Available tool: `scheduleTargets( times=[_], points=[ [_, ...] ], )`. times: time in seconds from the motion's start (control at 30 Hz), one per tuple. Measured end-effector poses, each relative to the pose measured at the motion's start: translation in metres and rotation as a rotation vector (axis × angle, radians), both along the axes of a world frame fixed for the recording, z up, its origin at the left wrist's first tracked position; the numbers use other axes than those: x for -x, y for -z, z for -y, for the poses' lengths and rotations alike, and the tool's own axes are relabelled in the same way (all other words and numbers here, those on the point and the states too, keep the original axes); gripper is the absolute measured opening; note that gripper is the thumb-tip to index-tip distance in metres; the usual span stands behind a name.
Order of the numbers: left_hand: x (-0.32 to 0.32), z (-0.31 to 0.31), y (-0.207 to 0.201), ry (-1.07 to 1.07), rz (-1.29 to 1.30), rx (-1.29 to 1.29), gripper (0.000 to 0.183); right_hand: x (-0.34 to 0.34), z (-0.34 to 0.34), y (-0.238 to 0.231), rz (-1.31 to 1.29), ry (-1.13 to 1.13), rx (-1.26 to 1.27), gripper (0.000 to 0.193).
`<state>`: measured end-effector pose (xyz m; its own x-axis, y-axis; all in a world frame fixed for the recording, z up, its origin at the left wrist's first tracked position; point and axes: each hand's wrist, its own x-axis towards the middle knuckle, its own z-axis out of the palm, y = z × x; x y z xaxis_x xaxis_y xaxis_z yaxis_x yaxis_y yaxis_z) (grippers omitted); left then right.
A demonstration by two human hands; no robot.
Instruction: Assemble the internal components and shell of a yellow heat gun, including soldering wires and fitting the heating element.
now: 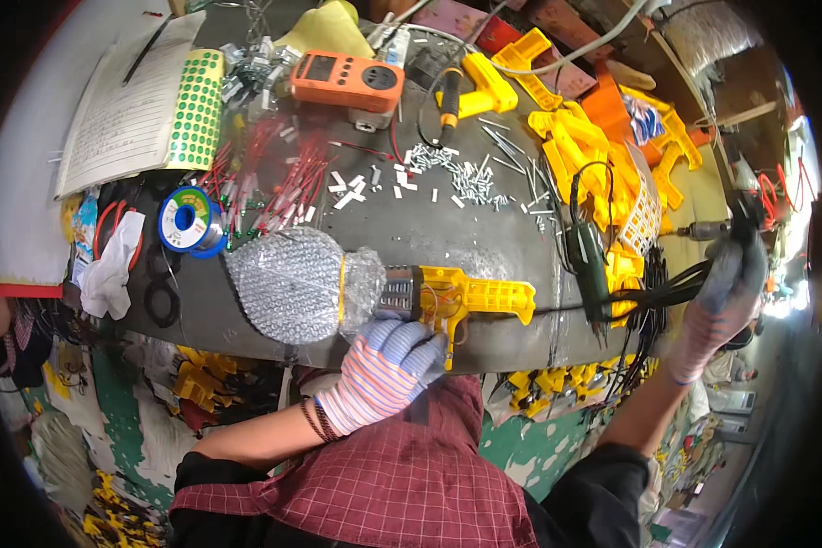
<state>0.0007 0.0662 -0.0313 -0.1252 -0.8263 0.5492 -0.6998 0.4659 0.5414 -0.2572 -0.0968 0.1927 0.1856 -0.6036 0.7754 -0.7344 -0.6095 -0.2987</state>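
My left hand [388, 370], in a striped knit glove, is closed on a hand tool with an open yellow handle shell [489, 297]. Thin wires and a dark slotted section show inside it. Bubble wrap [288, 285] covers the tool's round wide end, which lies on the dark bench. At the far right, my gloved right hand [726, 283] is closed around an electric screwdriver [706, 229] whose bit points left. Motion blurs these fingers and hides part of the grip. Black cables [671, 288] run up against this hand.
Small screws [470, 178], white pieces and red wires [288, 183] lie across the bench. A solder spool [190, 221] and an orange meter [347, 80] stand behind. Yellow shells [575, 142] are heaped at right, beside a dark green tool [587, 265]. More yellow parts sit below the bench edge.
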Motion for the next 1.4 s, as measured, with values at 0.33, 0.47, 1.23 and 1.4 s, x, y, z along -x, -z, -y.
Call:
scheduleTargets(
  times=[0.33,0.47,1.23,1.4],
  points=[
    [-0.004,0.002,-0.001,-0.021,-0.075,-0.007,0.045,-0.258,0.047,-0.056,-0.975,-0.416,0.131,0.011],
    [-0.001,0.000,-0.001,0.006,-0.107,0.006,0.046,-0.305,0.093,-0.011,-1.535,-0.050,-0.064,0.015],
    [-0.003,0.000,-0.003,-0.006,-0.097,-0.001,0.045,-0.315,0.143,0.042,-1.476,-0.031,-0.226,0.030],
    [-0.002,-0.001,0.005,0.002,-0.088,0.023,0.048,-0.319,0.140,0.050,-1.483,-0.054,-0.151,0.030]
  ],
)
